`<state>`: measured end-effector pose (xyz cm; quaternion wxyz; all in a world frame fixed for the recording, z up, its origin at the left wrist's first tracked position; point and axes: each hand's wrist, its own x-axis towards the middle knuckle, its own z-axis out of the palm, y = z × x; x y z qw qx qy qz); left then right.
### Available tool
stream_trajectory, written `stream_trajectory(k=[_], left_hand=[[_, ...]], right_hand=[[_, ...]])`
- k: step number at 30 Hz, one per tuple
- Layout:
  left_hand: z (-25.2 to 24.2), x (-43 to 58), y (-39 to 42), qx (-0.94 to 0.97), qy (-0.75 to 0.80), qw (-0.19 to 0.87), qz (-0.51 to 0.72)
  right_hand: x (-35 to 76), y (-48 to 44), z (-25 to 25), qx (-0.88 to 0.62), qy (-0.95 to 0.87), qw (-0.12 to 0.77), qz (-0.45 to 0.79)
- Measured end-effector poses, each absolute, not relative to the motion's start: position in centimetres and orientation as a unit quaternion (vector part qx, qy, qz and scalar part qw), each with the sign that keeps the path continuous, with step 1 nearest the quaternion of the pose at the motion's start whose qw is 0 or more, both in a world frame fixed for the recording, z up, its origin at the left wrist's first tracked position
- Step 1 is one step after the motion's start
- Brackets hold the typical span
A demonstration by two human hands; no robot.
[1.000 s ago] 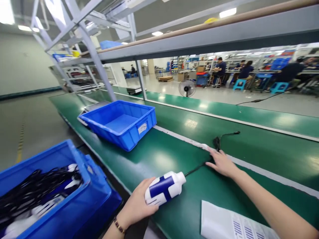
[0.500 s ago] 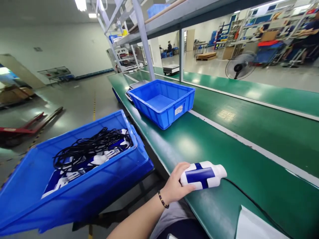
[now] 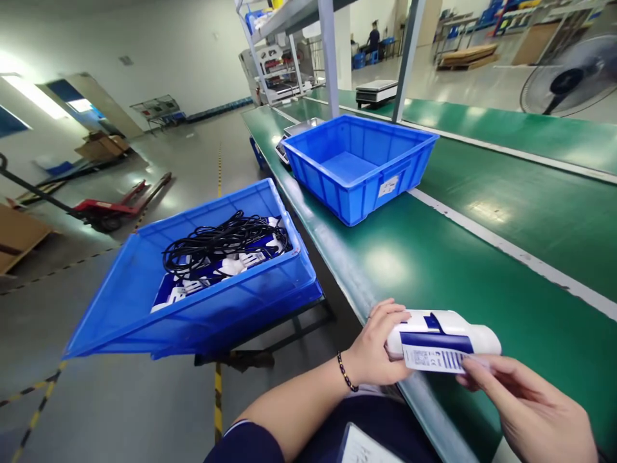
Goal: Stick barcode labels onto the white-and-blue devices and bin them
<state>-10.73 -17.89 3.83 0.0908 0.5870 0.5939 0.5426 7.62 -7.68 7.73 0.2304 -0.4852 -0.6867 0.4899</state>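
Between the hands (image 3: pixel 376 354) (image 3: pixel 542 402), white-blue device (image 3: pixel 446 328), label (image 3: pixel 434 359) overlapping

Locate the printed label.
The label is at the head view's lower right, in the right hand, alongside the white and blue device the left hand grips.

I count one left hand (image 3: pixel 378 350), one right hand (image 3: pixel 544 405), one bracelet (image 3: pixel 344 373), one striped label (image 3: pixel 434 359), one held gadget (image 3: pixel 453 321) plus several binned, at least two big blue bins (image 3: pixel 354 202), one fan (image 3: pixel 566 80), one pallet jack (image 3: pixel 108 209), cords (image 3: pixel 226 235) too tangled to count.
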Motion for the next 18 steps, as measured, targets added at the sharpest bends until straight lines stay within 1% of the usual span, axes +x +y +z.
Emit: stream_trajectory(k=[2, 7, 11, 18], left_hand=[[3.9, -10.7, -17.9, 0.586, 0.595, 0.084, 0.543], [4.1, -10.6, -17.8, 0.590, 0.587, 0.069, 0.549], [4.3, -10.6, -17.8, 0.588, 0.588, 0.068, 0.552], [4.2, -10.6, -17.8, 0.585, 0.589, 0.075, 0.552]], right_hand=[[7.1, -7.8, 8.0, -0.509, -0.675, 0.221, 0.486], [7.2, -7.6, 7.6, -0.534, -0.659, 0.238, 0.473], [6.8, -7.7, 7.6, -0.543, -0.650, 0.222, 0.483], [8.0, -7.4, 5.7, -0.510, -0.705, 0.234, 0.434]])
